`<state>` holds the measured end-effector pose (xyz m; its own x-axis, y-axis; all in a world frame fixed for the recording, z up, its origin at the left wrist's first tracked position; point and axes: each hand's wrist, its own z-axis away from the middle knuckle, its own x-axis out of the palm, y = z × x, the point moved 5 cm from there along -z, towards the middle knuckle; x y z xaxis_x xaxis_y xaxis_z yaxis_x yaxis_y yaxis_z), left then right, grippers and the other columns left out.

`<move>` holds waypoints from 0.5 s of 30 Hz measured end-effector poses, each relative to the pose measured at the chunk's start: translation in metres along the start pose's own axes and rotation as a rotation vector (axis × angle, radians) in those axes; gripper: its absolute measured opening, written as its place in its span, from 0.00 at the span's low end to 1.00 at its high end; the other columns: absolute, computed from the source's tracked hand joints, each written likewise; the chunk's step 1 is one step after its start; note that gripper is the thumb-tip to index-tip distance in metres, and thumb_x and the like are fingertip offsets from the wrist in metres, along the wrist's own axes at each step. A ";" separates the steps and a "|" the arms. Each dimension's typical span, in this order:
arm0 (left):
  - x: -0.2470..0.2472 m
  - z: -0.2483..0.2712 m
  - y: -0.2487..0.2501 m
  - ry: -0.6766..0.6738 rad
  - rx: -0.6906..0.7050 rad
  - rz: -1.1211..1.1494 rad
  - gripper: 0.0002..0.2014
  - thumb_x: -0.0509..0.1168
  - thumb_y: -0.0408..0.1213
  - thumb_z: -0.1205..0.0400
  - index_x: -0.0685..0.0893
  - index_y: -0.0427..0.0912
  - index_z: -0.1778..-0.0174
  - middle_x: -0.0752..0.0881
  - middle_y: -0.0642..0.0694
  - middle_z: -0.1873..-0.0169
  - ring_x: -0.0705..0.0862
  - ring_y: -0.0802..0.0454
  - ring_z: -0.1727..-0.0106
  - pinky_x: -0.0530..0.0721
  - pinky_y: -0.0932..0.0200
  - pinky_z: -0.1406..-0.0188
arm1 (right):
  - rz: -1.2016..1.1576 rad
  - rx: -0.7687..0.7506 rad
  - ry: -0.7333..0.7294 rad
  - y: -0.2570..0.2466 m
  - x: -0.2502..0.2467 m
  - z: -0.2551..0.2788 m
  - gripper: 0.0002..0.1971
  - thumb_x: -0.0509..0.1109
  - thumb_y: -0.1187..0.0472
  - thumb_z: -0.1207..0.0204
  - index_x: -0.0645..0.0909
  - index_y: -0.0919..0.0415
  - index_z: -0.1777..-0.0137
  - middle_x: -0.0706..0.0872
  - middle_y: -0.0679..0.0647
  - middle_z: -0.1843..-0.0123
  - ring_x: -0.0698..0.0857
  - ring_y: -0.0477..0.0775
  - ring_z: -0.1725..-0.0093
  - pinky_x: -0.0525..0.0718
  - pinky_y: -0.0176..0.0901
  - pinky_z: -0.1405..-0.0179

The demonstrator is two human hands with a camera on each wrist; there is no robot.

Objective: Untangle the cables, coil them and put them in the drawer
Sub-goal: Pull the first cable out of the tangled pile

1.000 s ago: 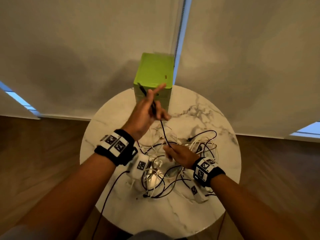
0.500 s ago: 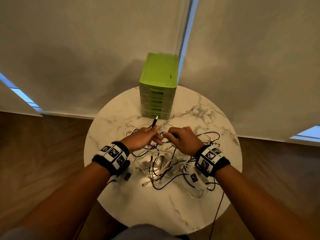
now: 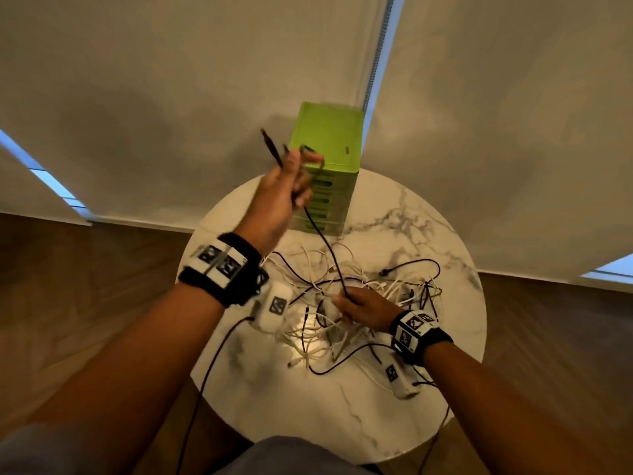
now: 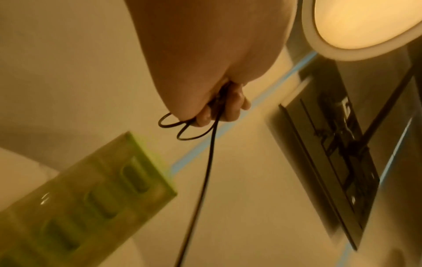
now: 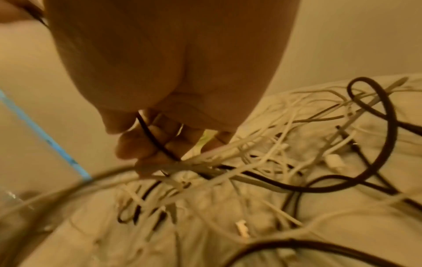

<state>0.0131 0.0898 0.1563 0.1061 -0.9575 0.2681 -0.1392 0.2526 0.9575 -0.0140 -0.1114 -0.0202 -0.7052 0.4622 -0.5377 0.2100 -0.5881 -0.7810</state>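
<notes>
Worktop [image 3: 445,241]: round, white marble with grey veining. Drawer unit [image 3: 325,173]: green, stands upright at the far edge, handle slots facing the person. Cables [image 3: 342,323]: a tangled heap of white and black leads spread over the middle and right of the worktop, several plug ends lying loose. One black lead [image 3: 416,265] loops out at the heap's far right side.

A room in a home or office: a round marble-topped desk [image 3: 424,234] stands on dark wood flooring [image 3: 68,286] before windows covered by pale roller blinds [image 3: 171,80], and a round ceiling light [image 4: 365,23] glows overhead.
</notes>
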 end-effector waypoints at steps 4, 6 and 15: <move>-0.024 -0.013 0.023 0.027 0.128 -0.197 0.15 0.52 0.46 0.07 0.83 0.47 0.42 0.71 0.60 0.70 0.69 0.61 0.69 0.68 0.63 0.65 | -0.121 -0.014 0.072 0.008 -0.015 0.000 0.18 0.59 0.47 0.12 0.78 0.57 0.58 0.82 0.50 0.67 0.82 0.51 0.66 0.82 0.57 0.57; -0.026 -0.003 0.007 -0.024 0.094 -0.422 0.11 0.55 0.49 0.09 0.82 0.52 0.44 0.80 0.65 0.66 0.76 0.67 0.64 0.74 0.61 0.57 | -0.127 -0.002 0.157 -0.009 -0.034 -0.003 0.19 0.58 0.47 0.11 0.81 0.57 0.57 0.85 0.51 0.68 0.83 0.49 0.66 0.82 0.51 0.58; 0.008 0.045 -0.076 -0.119 -0.222 -0.466 0.15 0.60 0.56 0.11 0.84 0.51 0.40 0.90 0.49 0.43 0.87 0.59 0.41 0.81 0.55 0.35 | 0.201 -0.104 0.258 -0.087 -0.074 -0.007 0.19 0.56 0.47 0.10 0.83 0.55 0.55 0.84 0.49 0.74 0.84 0.45 0.73 0.80 0.39 0.63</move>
<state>-0.0196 0.0571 0.0813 -0.0070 -0.9812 -0.1931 0.1098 -0.1927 0.9751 0.0246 -0.0892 0.0853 -0.4514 0.5043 -0.7362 0.4050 -0.6193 -0.6726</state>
